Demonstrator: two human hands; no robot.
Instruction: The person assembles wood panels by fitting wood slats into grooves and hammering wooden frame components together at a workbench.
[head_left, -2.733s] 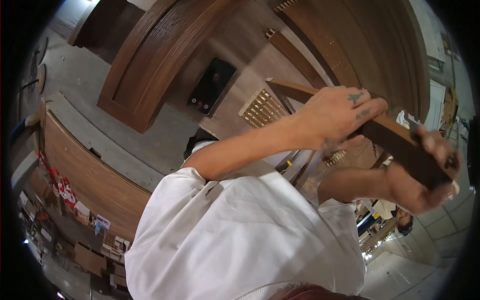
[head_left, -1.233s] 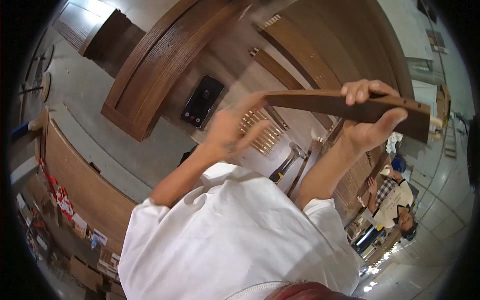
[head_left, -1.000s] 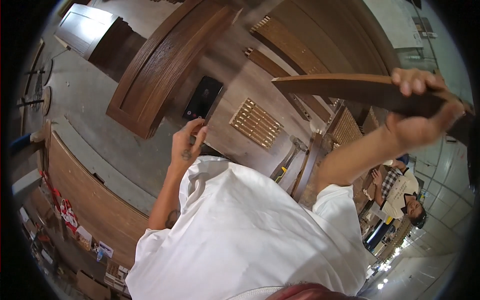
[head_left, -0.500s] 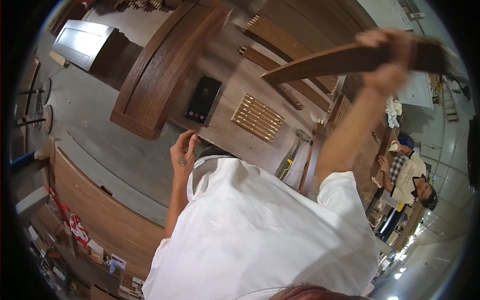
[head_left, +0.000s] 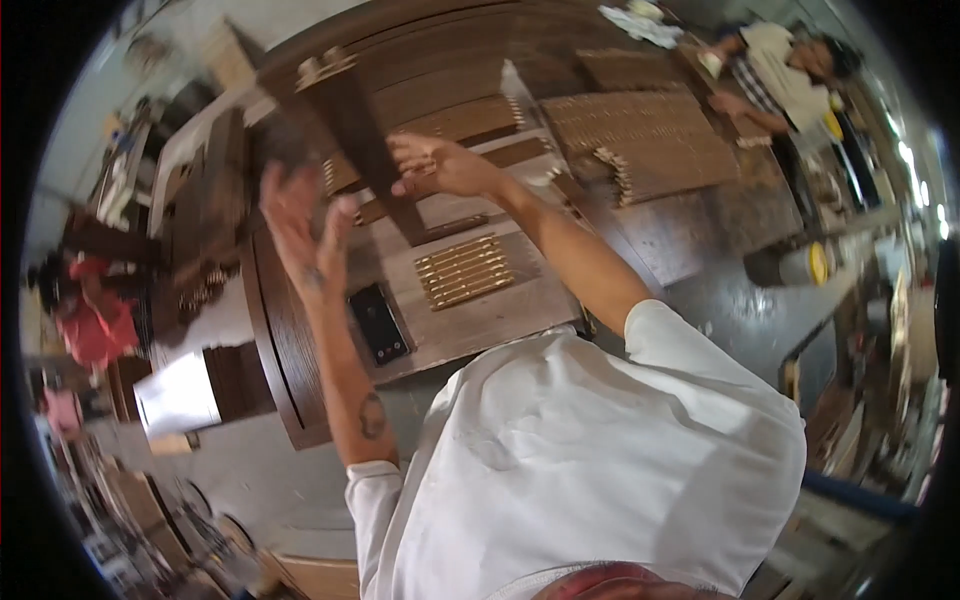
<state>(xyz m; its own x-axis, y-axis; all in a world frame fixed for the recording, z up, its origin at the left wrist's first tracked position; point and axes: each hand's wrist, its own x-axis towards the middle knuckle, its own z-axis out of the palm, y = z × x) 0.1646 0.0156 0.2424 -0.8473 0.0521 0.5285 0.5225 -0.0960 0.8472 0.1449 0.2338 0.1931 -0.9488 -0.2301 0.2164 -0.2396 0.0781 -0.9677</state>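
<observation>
My right hand [head_left: 440, 165] grips the edge of a dark wooden plank [head_left: 362, 150] that stands tilted over the workbench [head_left: 500, 320]. My left hand [head_left: 300, 215] is raised just left of the plank, fingers spread and holding nothing; whether it touches the wood is blurred. Below the plank, a set of brass strips [head_left: 465, 270] lies on the bench's pale top. A black phone [head_left: 378, 322] lies to their left, near the bench's dark curved frame [head_left: 285, 340]. My white shirt fills the lower part of the view.
Another person [head_left: 790, 60] works at the far right bench beside stacked slatted wooden panels [head_left: 650, 140]. A person in red [head_left: 90, 320] is at the left. A white board [head_left: 180, 395] lies near the bench corner, and a yellow-ended cylinder [head_left: 812, 265] stands on the floor.
The view has swung round. My right hand has brought the plank from high at the right down over the bench, and my left hand has risen from my chest to beside it.
</observation>
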